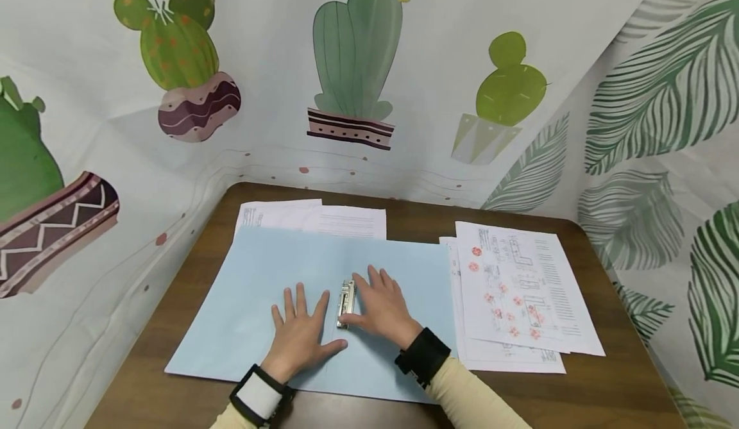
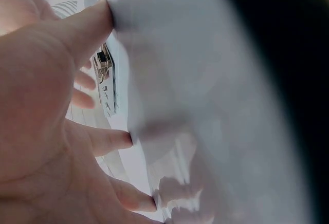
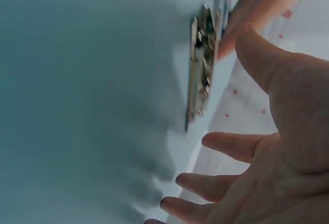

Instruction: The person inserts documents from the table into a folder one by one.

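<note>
A light blue file folder (image 1: pixel 277 256) lies spread flat on the table, with a metal clip (image 1: pixel 346 304) fixed near its middle. My left hand (image 1: pixel 300 333) is left of the clip, fingers spread wide; in the left wrist view its fingertips (image 2: pixel 123 139) touch the folder's surface. Just right of the clip is my right hand (image 1: pixel 383 304), fingers straight, thumb reaching over the clip's lower end in the head view. From the right wrist, the clip (image 3: pixel 203 64) stands apart from the palm and fingers. Neither hand holds anything.
Printed sheets with red marks (image 1: pixel 519 288) lie stacked to the right of the folder. More white papers (image 1: pixel 352 220) stick out from behind its far edge. The brown wooden table (image 1: pixel 421 220) meets a wall cloth printed with cacti and leaves.
</note>
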Demonstrator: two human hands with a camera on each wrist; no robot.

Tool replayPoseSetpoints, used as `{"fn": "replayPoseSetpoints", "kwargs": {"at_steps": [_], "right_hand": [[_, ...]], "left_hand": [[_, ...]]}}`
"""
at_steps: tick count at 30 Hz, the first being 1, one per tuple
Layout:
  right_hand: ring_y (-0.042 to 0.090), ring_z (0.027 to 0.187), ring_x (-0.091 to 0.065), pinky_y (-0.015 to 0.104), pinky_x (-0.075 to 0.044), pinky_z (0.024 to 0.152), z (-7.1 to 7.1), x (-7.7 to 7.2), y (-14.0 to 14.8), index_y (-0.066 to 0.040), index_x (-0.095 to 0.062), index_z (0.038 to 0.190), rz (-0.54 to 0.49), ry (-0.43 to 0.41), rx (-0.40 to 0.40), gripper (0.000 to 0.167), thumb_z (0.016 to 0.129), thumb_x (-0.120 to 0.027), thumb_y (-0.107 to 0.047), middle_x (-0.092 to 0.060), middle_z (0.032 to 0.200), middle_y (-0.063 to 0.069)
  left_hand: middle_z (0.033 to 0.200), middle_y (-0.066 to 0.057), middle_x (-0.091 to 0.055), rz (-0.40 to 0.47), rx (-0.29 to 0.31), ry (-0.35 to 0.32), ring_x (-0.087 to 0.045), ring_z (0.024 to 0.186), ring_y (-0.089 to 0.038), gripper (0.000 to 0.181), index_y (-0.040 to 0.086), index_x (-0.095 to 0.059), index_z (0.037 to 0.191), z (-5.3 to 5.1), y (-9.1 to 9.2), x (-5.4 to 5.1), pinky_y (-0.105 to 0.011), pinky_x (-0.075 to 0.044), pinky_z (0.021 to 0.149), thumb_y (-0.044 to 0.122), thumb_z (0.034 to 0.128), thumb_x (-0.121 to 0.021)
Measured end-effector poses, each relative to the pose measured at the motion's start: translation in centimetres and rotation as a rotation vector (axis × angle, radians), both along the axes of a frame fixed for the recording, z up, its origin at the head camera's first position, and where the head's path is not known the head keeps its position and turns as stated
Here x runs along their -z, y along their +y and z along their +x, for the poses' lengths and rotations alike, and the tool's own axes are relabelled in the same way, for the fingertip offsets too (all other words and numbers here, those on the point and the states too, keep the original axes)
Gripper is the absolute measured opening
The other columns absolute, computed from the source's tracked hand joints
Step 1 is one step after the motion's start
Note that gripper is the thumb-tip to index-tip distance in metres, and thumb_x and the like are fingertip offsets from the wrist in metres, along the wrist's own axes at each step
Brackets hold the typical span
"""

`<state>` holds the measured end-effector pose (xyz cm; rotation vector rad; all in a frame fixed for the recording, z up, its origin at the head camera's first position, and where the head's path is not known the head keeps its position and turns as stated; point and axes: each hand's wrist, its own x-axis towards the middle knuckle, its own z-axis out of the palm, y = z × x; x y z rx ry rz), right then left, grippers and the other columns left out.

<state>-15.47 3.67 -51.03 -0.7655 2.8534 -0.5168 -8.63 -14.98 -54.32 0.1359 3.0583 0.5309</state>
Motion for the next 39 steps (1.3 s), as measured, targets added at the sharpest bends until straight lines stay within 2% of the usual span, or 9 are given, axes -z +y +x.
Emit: {"fn": "replayPoseSetpoints", "kwargs": {"at_steps": [5, 11, 20, 27, 33, 39], "right_hand": [[0.051, 0.147, -0.03, 0.068, -0.03, 0.112, 0.3, 1.2, -0.3, -0.009, -0.05, 0.151, 0.016, 0.007, 0.017, 0.092, 0.081, -0.079, -0.062, -0.036, 0.159, 0.028], [0.051, 0.148, -0.028, 0.069, -0.028, 0.113, 0.6, 1.7, -0.4, -0.01, -0.05, 0.152, 0.005, 0.001, 0.027, 0.091, 0.082, -0.079, -0.06, -0.034, 0.16, 0.028], [0.054, 0.147, -0.026, 0.071, -0.026, 0.112, 0.4, 1.5, -0.6, -0.014, -0.043, 0.156, -0.029, -0.056, 0.026, 0.092, 0.083, -0.082, -0.055, -0.031, 0.161, 0.029], [0.056, 0.147, -0.024, 0.074, -0.023, 0.112, 0.2, 1.4, -0.6, -0.022, -0.039, 0.157, -0.057, -0.083, 0.023, 0.093, 0.082, -0.085, -0.05, -0.028, 0.161, 0.03], [0.06, 0.147, -0.019, 0.079, -0.019, 0.109, 0.0, 1.3, -0.8, -0.033, -0.045, 0.146, -0.11, -0.117, 0.008, 0.079, 0.081, -0.088, -0.042, -0.026, 0.161, 0.033], [0.064, 0.146, -0.012, 0.082, -0.013, 0.108, 0.1, 1.2, -0.8, -0.031, -0.053, 0.13, -0.16, -0.144, -0.02, 0.058, 0.083, -0.087, -0.035, -0.022, 0.161, 0.036]], "left_hand": [[0.154, -0.048, -0.021, -0.004, -0.003, -0.005, -0.013, 0.141, -0.071, 0.103, 0.005, -0.049, 0.151, -0.2, 0.0, -0.2, -0.087, -0.015, 0.101, 0.065, 0.0744, -0.082], [0.154, -0.048, -0.02, -0.003, 0.002, -0.009, -0.013, 0.141, -0.07, 0.103, 0.005, -0.049, 0.152, 0.0, 0.1, 0.0, -0.087, -0.015, 0.101, 0.065, 0.075, -0.082], [0.154, -0.048, -0.02, 0.0, 0.007, 0.008, -0.014, 0.141, -0.07, 0.102, 0.004, -0.048, 0.152, 0.0, 0.0, 0.0, -0.087, -0.016, 0.101, 0.064, 0.0761, -0.081], [0.154, -0.048, -0.022, -0.007, 0.01, 0.011, -0.015, 0.141, -0.07, 0.102, 0.004, -0.049, 0.152, 0.0, 0.1, -0.1, -0.086, -0.017, 0.101, 0.064, 0.0763, -0.081], [0.156, -0.047, -0.019, -0.014, 0.004, -0.007, -0.011, 0.143, -0.069, 0.104, 0.005, -0.046, 0.154, -0.1, 0.1, 0.2, -0.086, -0.016, 0.102, 0.066, 0.0769, -0.08], [0.155, -0.047, -0.022, -0.018, 0.005, 0.011, -0.015, 0.142, -0.069, 0.103, 0.005, -0.047, 0.153, 0.0, 0.1, 0.1, -0.086, -0.018, 0.102, 0.064, 0.0759, -0.082]]}}
